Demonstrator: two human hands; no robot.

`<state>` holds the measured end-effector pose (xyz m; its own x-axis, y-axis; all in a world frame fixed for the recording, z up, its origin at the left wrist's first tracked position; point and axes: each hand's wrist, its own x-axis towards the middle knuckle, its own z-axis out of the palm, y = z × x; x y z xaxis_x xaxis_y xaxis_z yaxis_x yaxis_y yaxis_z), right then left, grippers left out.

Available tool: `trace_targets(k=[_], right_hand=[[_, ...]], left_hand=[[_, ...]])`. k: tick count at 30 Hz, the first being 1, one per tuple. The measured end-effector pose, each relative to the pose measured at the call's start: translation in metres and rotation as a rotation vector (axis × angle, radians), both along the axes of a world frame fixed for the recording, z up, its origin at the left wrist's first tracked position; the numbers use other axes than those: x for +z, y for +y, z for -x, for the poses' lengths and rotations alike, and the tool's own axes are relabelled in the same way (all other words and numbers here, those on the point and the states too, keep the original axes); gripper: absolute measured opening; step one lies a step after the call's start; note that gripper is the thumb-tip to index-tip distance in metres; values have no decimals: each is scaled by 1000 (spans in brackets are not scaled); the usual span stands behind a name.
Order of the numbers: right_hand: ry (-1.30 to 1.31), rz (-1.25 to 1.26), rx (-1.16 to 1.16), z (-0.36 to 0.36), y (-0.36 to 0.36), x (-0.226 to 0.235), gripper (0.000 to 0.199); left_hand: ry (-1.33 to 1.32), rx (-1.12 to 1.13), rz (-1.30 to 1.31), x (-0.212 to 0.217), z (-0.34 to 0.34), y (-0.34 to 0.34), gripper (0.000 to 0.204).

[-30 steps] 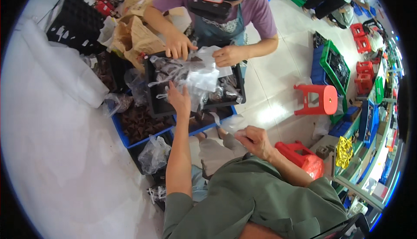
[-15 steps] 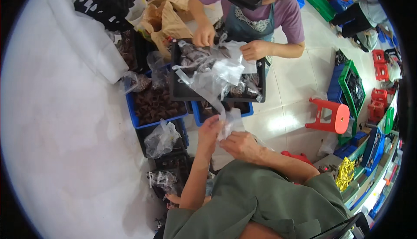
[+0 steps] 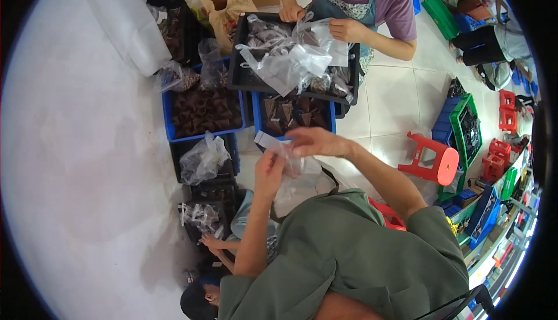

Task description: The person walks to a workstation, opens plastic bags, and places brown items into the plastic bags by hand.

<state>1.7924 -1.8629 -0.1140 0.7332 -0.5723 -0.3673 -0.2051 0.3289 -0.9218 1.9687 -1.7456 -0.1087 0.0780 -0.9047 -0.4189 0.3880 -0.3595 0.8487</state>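
Note:
A small clear plastic bag [image 3: 278, 145] is held up in front of my chest. My left hand [image 3: 268, 173] is closed on its lower left side, fingers pinched together. Beside the bag's right side is my right hand [image 3: 317, 142], fingers stretched to the left and thumb apart below; the fingertips overlap the film. Just beyond my hands, a blue crate [image 3: 333, 123] holds brown cone-shaped pieces. Past it, a black tray [image 3: 235, 70] carries crumpled clear bags [image 3: 302, 64], some with dark contents. Both hands of a co-worker [image 3: 372, 12] are at that tray, touching the plastic.
To the left, another blue crate [image 3: 168, 116] contains more brown cones. Black crates with plastic bags [image 3: 203, 160] continue toward me, where another person [image 3: 200, 297] is at work. A red stool [image 3: 444, 166] and green crate [image 3: 474, 140] stand right. A white surface [image 3: 87, 163] fills the far left.
My right hand has opened its fingers and moved up beside the bag. My left hand has shifted slightly left and down. The view has tilted, showing more of the near blue crate.

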Motion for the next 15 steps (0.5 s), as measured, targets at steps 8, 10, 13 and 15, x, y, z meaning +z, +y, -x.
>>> trace_targets(k=[8, 10, 13, 15], right_hand=[[220, -106, 303, -3, 31, 0, 27], [242, -125, 292, -1, 33, 0, 24], [282, -194, 191, 3, 44, -13, 22], [327, -176, 8, 7, 49, -22, 22]], left_hand=[[-626, -167, -16, -10, 0, 35, 20], [-580, -180, -59, -9, -6, 32, 21], [-734, -49, 53, -20, -14, 33, 23], [-916, 87, 213, -23, -13, 37, 25]])
